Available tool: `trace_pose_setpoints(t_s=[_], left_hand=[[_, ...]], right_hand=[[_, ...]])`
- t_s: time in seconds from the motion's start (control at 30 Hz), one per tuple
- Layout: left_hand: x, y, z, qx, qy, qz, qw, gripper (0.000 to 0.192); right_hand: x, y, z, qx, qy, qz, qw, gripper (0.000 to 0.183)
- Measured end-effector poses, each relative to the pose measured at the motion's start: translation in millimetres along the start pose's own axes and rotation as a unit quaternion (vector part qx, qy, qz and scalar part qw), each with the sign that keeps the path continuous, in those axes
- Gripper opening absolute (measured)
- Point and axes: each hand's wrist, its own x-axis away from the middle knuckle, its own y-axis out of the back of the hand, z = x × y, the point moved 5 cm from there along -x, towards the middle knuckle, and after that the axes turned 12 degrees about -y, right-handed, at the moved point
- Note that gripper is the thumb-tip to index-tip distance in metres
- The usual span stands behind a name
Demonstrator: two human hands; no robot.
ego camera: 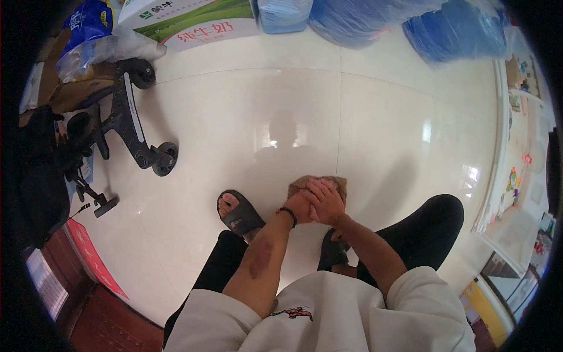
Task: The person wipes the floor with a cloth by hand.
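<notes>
A brown cloth (295,186) lies on the glossy tiled floor (246,127) in front of my feet. My left hand (300,207), with a dark beaded bracelet at the wrist, presses down on the cloth's near part. Over it lies my right hand (326,202), its fingers spread across the back of the left one and reaching onto the cloth. The fingers of the lower hand are partly hidden, so their grip on the cloth does not show. A black slipper (239,213) is on the foot at the left, another (330,251) on the foot behind my hands.
At the left stands a black wheeled frame (132,114), its wheel on the floor. A milk carton box (198,26), a light blue package (283,15) and blue plastic bags (457,33) line the far side. A white-framed rail (495,145) runs at the right. A reddish-brown door (110,321) is lower left.
</notes>
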Motion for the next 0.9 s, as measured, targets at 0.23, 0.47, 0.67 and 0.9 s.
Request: trace_pose_setpoints(t_s=[0.23,0.47,0.67,0.9], left_hand=[[7.4,-22.2,-6.8,0.014,0.028,0.029,0.999,0.06],[14.6,-56.4,28.6,-0.069,-0.047,-0.17,0.982,0.052],[3.6,-34.0,33.5,0.007,-0.009,-0.142,0.99,0.045],[-54.6,79.8,31.0,0.012,0.068,-0.017,0.997,0.045]], right_hand=[[20.6,-3.0,5.4,-0.022,-0.005,-0.035,0.999,0.055],[10.3,-1.2,7.9,-0.046,0.029,-0.039,0.998,0.055],[-12.0,13.1,-6.6,-0.045,0.046,-0.036,0.997,0.054],[-89.6,50.0,-62.1,0.033,0.029,-0.028,0.999,0.056]])
